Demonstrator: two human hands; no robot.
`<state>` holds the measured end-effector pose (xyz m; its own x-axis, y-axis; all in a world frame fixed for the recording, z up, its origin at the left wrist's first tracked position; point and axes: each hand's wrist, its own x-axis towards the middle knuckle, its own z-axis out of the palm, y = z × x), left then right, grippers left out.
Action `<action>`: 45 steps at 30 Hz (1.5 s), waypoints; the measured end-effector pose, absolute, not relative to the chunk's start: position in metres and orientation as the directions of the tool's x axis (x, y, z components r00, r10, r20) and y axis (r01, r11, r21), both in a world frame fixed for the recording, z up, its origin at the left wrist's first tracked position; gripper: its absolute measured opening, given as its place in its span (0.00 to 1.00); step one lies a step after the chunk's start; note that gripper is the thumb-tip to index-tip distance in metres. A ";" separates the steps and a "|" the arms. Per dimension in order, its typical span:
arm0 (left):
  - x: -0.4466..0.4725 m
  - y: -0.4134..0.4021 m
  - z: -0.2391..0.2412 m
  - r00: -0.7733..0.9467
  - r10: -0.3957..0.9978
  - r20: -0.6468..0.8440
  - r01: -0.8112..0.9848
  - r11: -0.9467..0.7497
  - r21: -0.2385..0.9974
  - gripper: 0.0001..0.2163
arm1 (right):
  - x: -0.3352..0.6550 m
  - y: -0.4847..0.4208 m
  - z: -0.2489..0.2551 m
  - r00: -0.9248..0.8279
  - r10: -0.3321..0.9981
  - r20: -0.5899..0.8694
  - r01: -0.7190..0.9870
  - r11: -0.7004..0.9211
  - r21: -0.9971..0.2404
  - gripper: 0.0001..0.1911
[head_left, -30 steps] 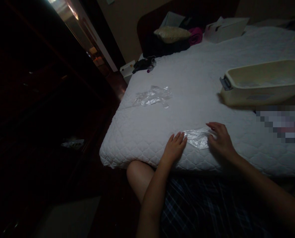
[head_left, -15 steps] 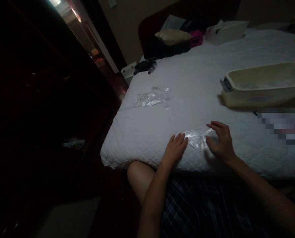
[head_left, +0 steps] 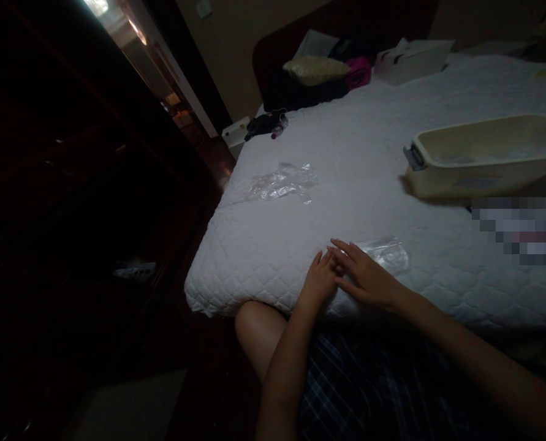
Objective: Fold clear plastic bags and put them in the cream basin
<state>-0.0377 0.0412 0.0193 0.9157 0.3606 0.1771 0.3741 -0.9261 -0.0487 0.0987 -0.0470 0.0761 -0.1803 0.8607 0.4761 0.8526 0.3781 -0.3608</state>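
Observation:
A clear plastic bag (head_left: 388, 252) lies flat near the front edge of the bed, its left part covered by my hands. My left hand (head_left: 321, 278) rests on the bag's left end with its fingers stretched out. Over it reaches my right hand (head_left: 367, 275), fingers extended, its fingertips at or on the left fingers. Whether they touch the left hand or the plastic I cannot tell. Further back on the left lies another crumpled clear plastic bag (head_left: 284, 182), apart from both hands.
A cream plastic bin (head_left: 479, 177) with a grey latch stands on the white quilted bed (head_left: 355, 177) at the right. A blurred-out item lies in front of it. At the back are a pillow (head_left: 316, 69), a rolled magenta cloth (head_left: 358, 73) and a white box (head_left: 413, 61).
My right hand has moved left from the bag's right end to my left hand. The bag's right part now lies flat and uncovered. My left hand has stayed in place.

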 end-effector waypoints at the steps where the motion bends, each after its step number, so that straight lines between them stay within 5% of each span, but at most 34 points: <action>1: -0.038 0.041 0.019 0.916 0.360 0.177 0.373 -0.927 -0.045 0.17 | 0.099 -0.046 0.076 -0.184 0.868 0.461 0.859 0.370 -0.353 0.32; 10: -0.039 0.039 0.021 0.910 0.356 0.215 0.386 -0.915 -0.120 0.19 | 0.124 -0.037 0.056 -0.159 0.957 0.243 0.974 0.193 -0.119 0.31; 19: -0.042 0.039 0.023 0.913 0.334 0.232 0.367 -0.923 -0.113 0.18 | 0.164 -0.037 0.060 -0.171 0.985 0.010 0.980 0.171 -0.098 0.37; 24: -0.042 0.039 0.024 0.918 0.336 0.211 0.363 -0.926 -0.103 0.18 | 0.202 -0.040 0.066 -0.171 0.983 -0.067 0.967 0.155 -0.204 0.32; 30: -0.041 0.039 0.025 0.917 0.339 0.211 0.364 -0.927 -0.088 0.18 | 0.240 -0.040 0.067 -0.114 0.991 -0.067 0.868 0.067 -0.492 0.22; 36: -0.041 0.039 0.023 0.917 0.343 0.202 0.367 -0.926 -0.092 0.18 | 0.264 -0.044 0.069 0.187 0.976 -0.115 0.763 -0.218 -0.608 0.11; 45: -0.039 0.039 0.022 0.900 0.344 0.268 0.378 -0.922 -0.083 0.18 | 0.259 -0.067 0.073 0.238 0.891 -0.387 0.400 -0.453 -0.797 0.15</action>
<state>-0.0393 0.0394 0.0219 0.8998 0.3444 0.2679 0.3777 -0.9222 -0.0831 0.2588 -0.0674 0.0734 0.2378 0.8909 -0.3870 0.3998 -0.4529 -0.7969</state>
